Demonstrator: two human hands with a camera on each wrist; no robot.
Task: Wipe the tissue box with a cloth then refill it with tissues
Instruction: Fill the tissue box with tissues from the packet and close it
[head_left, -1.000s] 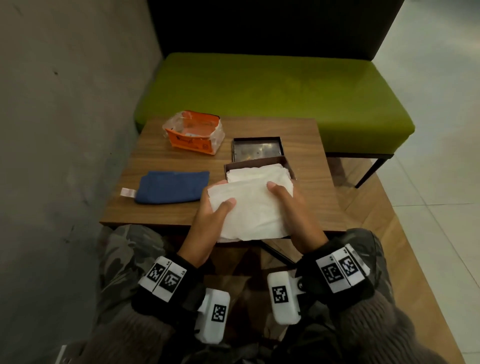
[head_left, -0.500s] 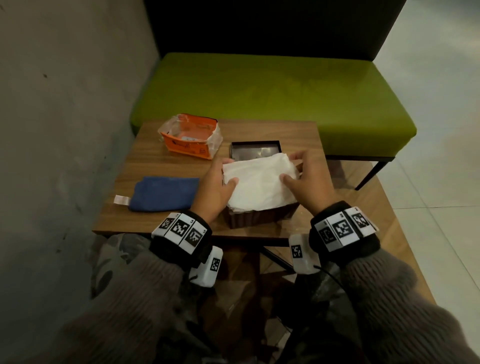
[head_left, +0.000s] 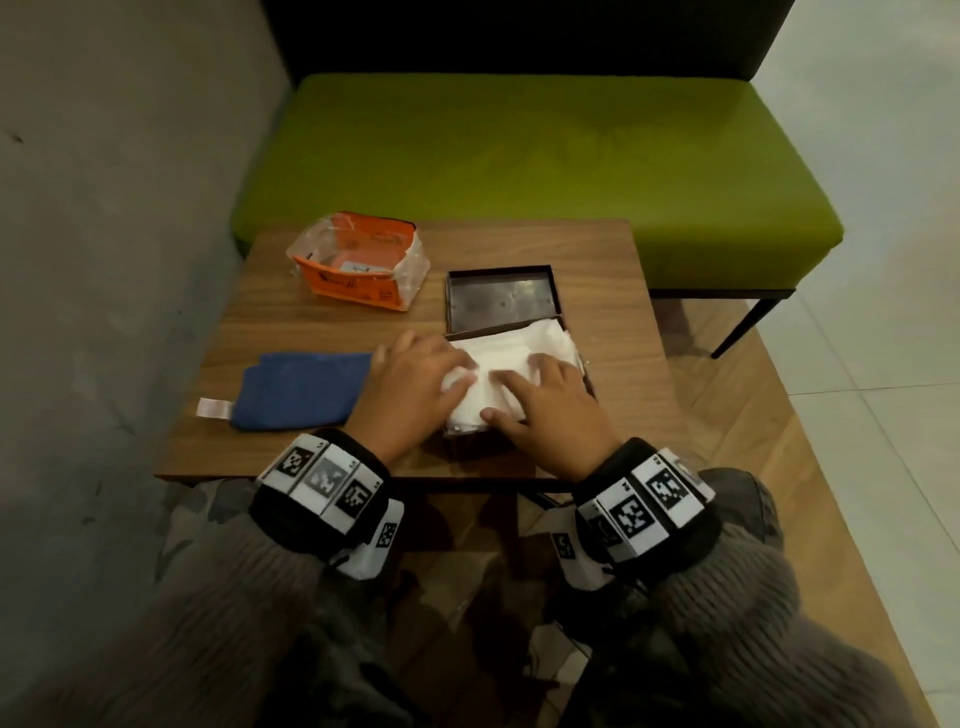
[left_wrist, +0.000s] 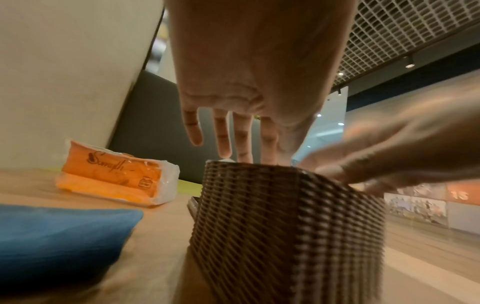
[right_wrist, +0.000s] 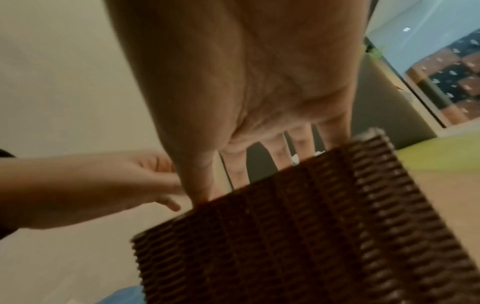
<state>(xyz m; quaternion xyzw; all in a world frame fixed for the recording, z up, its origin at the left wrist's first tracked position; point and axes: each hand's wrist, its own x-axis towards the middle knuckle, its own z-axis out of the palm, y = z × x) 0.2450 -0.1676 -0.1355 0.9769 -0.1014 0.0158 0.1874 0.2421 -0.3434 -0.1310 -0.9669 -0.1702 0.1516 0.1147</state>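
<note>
Near the front edge of the surface (head_left: 597, 249), toward its right side, stands the woven tissue box (left_wrist: 285, 226), a dark brown wicker container with its top uncovered. A stack of white tissues (head_left: 524, 348) sits in its mouth, heaped slightly above the rim. Both hands lie directly on top of it: the left hand (head_left: 410, 384) comes in from the box's left side, the right hand (head_left: 556, 400) from its near right, fingers extended and flat, pressing the stack downward and not gripping it. Both wrist views confirm straight fingers reaching over the wicker rim.

Just behind the box, touching or nearly touching its far side, lies its dark lid (head_left: 501, 299), hollow side up. An opened orange tissue packet (head_left: 358, 260) rests toward the far left corner, and the folded blue cloth (head_left: 306, 389) lies along the left part of the front edge, just beside the left hand.

Judging by this, the wiping is done and the refill is in its settling stage. What matters next is that the lid lies straight beyond the box, away from the person, with its long axis running left to right, parallel to the box's. The right hand looks slightly nearer to it. The tissues still ride high, so they probably need further pressing before the lid will seat.
</note>
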